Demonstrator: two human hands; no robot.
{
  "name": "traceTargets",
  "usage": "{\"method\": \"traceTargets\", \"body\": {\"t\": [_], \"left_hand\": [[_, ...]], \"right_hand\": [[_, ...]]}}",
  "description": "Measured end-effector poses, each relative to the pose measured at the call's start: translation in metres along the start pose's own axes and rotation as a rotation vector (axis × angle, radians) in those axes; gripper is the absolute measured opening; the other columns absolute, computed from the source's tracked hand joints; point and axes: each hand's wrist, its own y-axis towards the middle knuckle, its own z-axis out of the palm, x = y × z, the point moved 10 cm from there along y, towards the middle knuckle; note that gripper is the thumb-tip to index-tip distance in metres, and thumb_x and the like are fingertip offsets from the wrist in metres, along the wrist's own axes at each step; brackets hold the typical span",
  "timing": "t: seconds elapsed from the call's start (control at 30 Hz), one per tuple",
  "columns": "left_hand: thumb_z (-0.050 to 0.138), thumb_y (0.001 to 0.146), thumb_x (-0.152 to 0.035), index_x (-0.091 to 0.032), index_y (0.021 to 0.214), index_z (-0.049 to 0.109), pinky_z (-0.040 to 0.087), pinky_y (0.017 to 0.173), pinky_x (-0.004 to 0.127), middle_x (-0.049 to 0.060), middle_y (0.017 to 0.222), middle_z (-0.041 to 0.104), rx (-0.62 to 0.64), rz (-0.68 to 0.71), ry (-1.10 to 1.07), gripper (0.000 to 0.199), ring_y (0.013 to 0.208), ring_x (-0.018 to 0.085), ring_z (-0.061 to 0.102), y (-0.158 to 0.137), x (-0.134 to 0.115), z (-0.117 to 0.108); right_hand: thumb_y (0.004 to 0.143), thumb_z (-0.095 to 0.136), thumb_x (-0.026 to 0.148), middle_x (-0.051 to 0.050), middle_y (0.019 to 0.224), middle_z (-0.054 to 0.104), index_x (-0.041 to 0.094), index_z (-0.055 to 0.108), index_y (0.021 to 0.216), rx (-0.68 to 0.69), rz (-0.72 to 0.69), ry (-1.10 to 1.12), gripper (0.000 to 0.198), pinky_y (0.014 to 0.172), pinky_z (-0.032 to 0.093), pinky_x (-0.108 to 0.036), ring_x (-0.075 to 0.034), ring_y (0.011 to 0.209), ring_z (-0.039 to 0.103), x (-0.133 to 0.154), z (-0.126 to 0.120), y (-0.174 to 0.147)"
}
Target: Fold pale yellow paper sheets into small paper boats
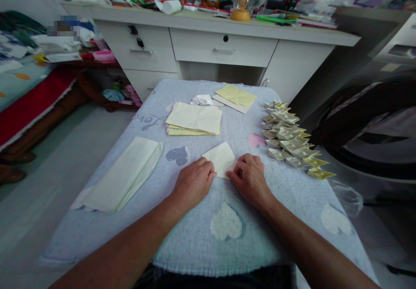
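Between my hands a small folded sheet of cream paper [221, 158] lies on the cloth-covered table. My left hand [197, 177] grips its left edge, fingers curled and pressed together. At the lower right edge of the same sheet, my right hand [249, 174] pinches with thumb and bent fingers. Just beyond them sits a stack of creased cream and yellow paper [195, 118]. Rows of folded paper boats [287, 135], pale and yellow, stand along the table's right side. To the left lies a long folded bundle of pale paper [125, 174].
Farther back on the patterned cloth [182, 228] are a crumpled white tissue [202, 100] and yellow and white sheets [235, 96]. A white desk [224, 46] with cluttered top stands beyond. A washing machine [383, 120] is at right, a bed [29, 94] at left.
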Motion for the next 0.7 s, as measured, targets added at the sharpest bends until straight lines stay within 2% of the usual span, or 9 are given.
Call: {"method": "traceTargets", "body": {"t": [0.17,0.3,0.47,0.7], "left_hand": [[0.053,0.087,-0.019,-0.022,0.088,0.053,0.043,0.072,0.027,0.001,0.089,0.062,-0.026,0.009,-0.041,0.002,0.084,0.017,0.06,-0.0015,0.0013,0.0006],[0.052,0.088,-0.019,-0.023,0.099,0.053,0.044,0.075,0.029,0.001,0.095,0.064,-0.033,0.03,-0.073,0.012,0.087,0.018,0.061,-0.0023,0.0025,0.0028],[0.048,0.09,-0.02,-0.023,0.092,0.056,0.043,0.074,0.027,0.001,0.089,0.062,-0.02,0.043,-0.07,0.008,0.086,0.017,0.06,-0.0022,0.0024,0.0041],[0.044,0.093,-0.021,-0.022,0.085,0.056,0.042,0.069,0.026,0.001,0.083,0.059,-0.036,0.06,-0.03,0.014,0.079,0.016,0.058,-0.0024,-0.0004,0.002]], "right_hand": [[0.082,0.064,0.026,-0.007,0.086,0.055,0.019,0.06,0.064,0.002,0.005,-0.004,0.019,0.075,0.034,-0.039,-0.024,0.088,0.044,-0.0002,0.0006,-0.0004],[0.082,0.063,0.025,-0.008,0.085,0.055,0.019,0.06,0.064,-0.002,-0.007,-0.013,0.019,0.074,0.034,-0.04,-0.024,0.087,0.044,0.0003,0.0017,0.0],[0.08,0.065,0.025,-0.007,0.085,0.055,0.019,0.059,0.062,-0.008,-0.001,-0.026,0.019,0.075,0.034,-0.04,-0.024,0.086,0.044,-0.0012,0.0021,-0.0004],[0.079,0.066,0.025,-0.007,0.085,0.055,0.019,0.058,0.062,-0.033,-0.013,-0.023,0.02,0.075,0.034,-0.04,-0.024,0.087,0.044,0.0007,-0.0002,-0.0002]]}}
